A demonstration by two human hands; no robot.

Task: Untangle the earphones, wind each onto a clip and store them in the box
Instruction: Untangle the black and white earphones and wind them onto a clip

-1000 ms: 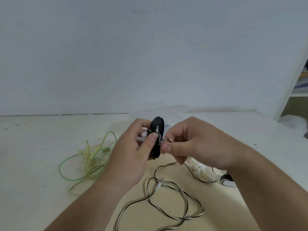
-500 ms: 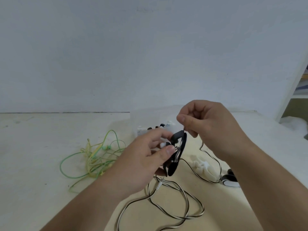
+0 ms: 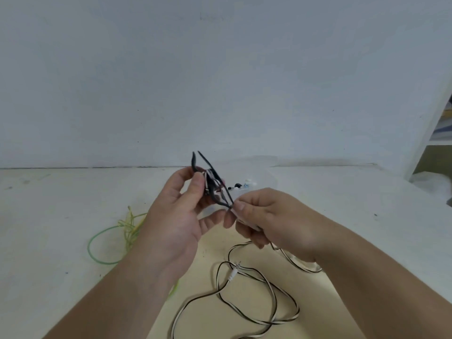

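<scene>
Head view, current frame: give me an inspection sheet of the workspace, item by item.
Surface: pale table, a few small dark specks.
Job's things: black clip held up; clear box behind the hands, small items inside; green-yellow earphones tangled at left.
Clutter: nothing seen.
Grippers: left hand grips the black clip; right hand pinches the black-and-white cable beside it.
Cables: black-and-white cable lies in loose loops, jack plug free.
Surroundings: plain wall; shelf at right edge.
</scene>
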